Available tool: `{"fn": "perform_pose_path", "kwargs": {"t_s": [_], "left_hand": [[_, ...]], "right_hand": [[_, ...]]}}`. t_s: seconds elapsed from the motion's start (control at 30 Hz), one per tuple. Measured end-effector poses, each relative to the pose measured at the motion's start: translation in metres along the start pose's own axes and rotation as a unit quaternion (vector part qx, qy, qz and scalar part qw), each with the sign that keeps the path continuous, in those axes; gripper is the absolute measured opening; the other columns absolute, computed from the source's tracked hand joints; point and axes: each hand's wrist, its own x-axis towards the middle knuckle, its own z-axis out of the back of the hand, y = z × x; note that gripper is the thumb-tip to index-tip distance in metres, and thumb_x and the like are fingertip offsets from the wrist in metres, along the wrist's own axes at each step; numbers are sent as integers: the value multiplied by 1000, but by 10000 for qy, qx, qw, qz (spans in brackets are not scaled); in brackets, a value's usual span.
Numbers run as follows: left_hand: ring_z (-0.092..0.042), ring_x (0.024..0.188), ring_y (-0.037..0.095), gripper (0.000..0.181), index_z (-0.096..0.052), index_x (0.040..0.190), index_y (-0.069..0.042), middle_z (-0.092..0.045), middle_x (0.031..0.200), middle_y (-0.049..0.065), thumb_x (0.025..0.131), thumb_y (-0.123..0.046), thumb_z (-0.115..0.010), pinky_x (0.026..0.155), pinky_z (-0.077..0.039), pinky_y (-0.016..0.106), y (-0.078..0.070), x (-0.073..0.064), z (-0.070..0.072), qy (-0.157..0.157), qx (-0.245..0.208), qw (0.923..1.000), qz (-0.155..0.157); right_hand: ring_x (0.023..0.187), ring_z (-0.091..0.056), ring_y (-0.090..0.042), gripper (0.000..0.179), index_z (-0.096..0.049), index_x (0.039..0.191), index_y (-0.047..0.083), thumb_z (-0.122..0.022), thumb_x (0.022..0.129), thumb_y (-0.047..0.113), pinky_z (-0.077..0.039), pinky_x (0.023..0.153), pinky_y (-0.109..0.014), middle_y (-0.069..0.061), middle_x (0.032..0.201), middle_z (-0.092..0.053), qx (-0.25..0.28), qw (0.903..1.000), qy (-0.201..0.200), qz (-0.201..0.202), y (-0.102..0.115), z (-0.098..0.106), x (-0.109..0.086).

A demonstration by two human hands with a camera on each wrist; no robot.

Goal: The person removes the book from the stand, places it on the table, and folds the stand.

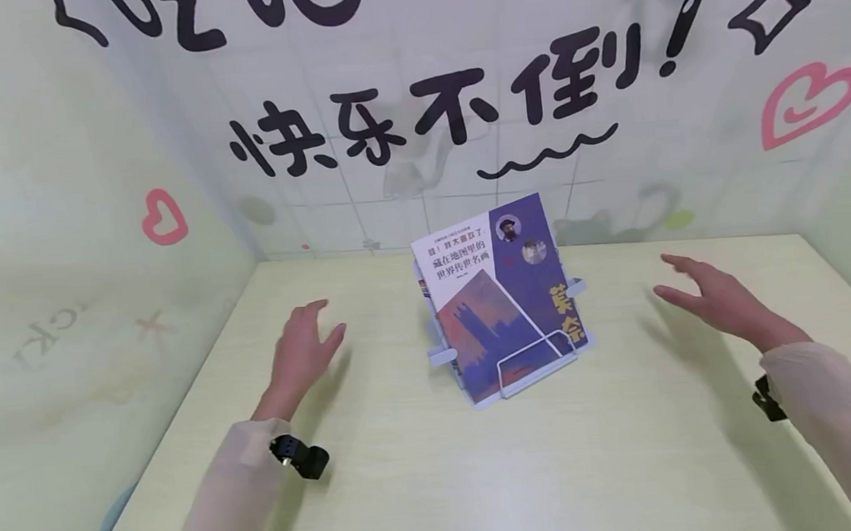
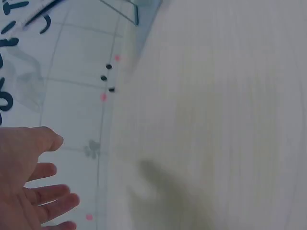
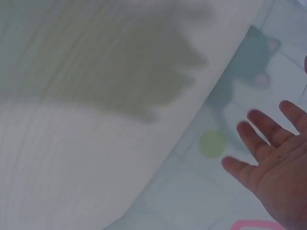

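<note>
A book (image 1: 506,292) with a purple, white and orange cover leans on a pale book stand (image 1: 443,356) in the middle of the table, tilted a little. The stand's side clips and front wire frame hold the book. Left of it, my left hand (image 1: 303,350) hovers above the table, fingers loosely extended and nothing in them; the left wrist view shows the same hand (image 2: 29,177) with spread fingers. To the right of the book my right hand (image 1: 724,300) is also raised, touching nothing. Its fingers are spread in the right wrist view, palm (image 3: 283,177) bare.
A pale wooden table (image 1: 487,477) lies under both hands. Behind it rises a wall (image 1: 362,220) printed with black characters and hearts, and another wall (image 1: 63,327) stands along the left side. Each wrist carries a small black camera (image 1: 301,456).
</note>
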Motion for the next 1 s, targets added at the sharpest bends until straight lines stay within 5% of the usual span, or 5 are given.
{"fn": "perform_pose_path", "kwargs": {"t_s": [0.17,0.3,0.47,0.6,1.0], "left_hand": [[-58,92,29,30,-58,114,2,-60,105,18,90,-16,-57,77,-50,39,-47,1,-3,-150,-1349,9906,-175],[-59,83,22,23,-63,106,-1,-64,95,11,88,-15,-60,70,-51,31,-79,2,-8,-234,-2157,9760,-168],[-60,75,20,20,-64,103,-4,-65,88,9,87,-15,-62,61,-52,27,-107,0,-17,26,-2947,9556,67],[-62,74,24,22,-64,105,-3,-65,86,9,85,-13,-63,59,-52,27,-118,0,-26,37,-3177,9479,240],[-64,73,19,27,-61,105,-2,-65,83,8,82,-13,-68,63,-53,28,-130,3,-42,-187,-3098,9485,638]], "right_hand": [[99,-57,-40,48,-45,129,-5,-51,94,28,-46,81,-53,-26,107,-60,435,9984,94,357,37,-8,22],[93,-61,-37,39,-53,121,-5,-54,93,22,-49,79,-50,-23,99,-64,589,9963,-14,622,58,-15,40],[91,-61,-35,36,-56,118,-6,-56,92,19,-49,79,-49,-23,98,-64,794,9939,-46,766,72,-24,58],[90,-61,-35,36,-56,117,-7,-56,92,18,-49,79,-48,-23,99,-64,881,9931,-2,778,76,-29,67],[85,-62,-33,32,-58,110,-7,-58,91,18,-49,75,-42,-21,91,-66,1298,9897,36,606,83,-42,78]]}}
